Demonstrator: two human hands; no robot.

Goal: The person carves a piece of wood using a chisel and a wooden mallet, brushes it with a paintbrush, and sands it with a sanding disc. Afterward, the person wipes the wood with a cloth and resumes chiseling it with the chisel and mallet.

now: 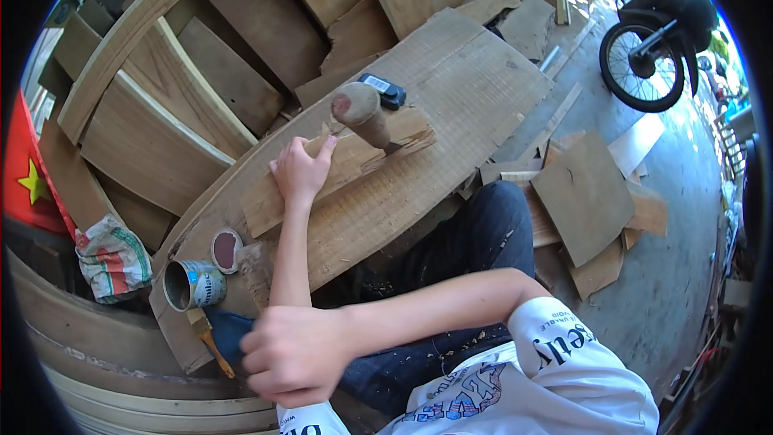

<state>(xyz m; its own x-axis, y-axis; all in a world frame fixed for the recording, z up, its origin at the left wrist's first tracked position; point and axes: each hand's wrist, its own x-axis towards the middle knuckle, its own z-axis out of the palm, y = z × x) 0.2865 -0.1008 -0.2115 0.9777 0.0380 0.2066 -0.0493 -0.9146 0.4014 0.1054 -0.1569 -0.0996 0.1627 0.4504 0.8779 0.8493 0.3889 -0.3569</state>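
Across the middle of the worktop (483, 72) before you lies the rough wood piece (348, 163), set lengthwise, its right end splintered. Your left hand (304, 167) holds it at the far edge, fingers closed over that side with the thumb along the top. A thick wooden-handled tool (366, 117) stands on the piece to the right of that hand, its dark tip at the torn grain. Your right hand (294, 354) is near and left, crossing in front of your left forearm, fingers curled and blurred; you cannot tell from this view whether they hold anything. The step in hand looks like chipping or splitting the piece, and the next move probably calls for a firm left hold and a clear right hand. Wood chips dot the worktop, a black device (382, 90) lies beyond the tool, and an open tin (195, 284) and a brush (211, 342) sit at the left end. Boards (250, 16) lean along the far side; right, offcuts (584, 197) heap on the floor (676, 201), with a motorbike (656, 48) farther off.
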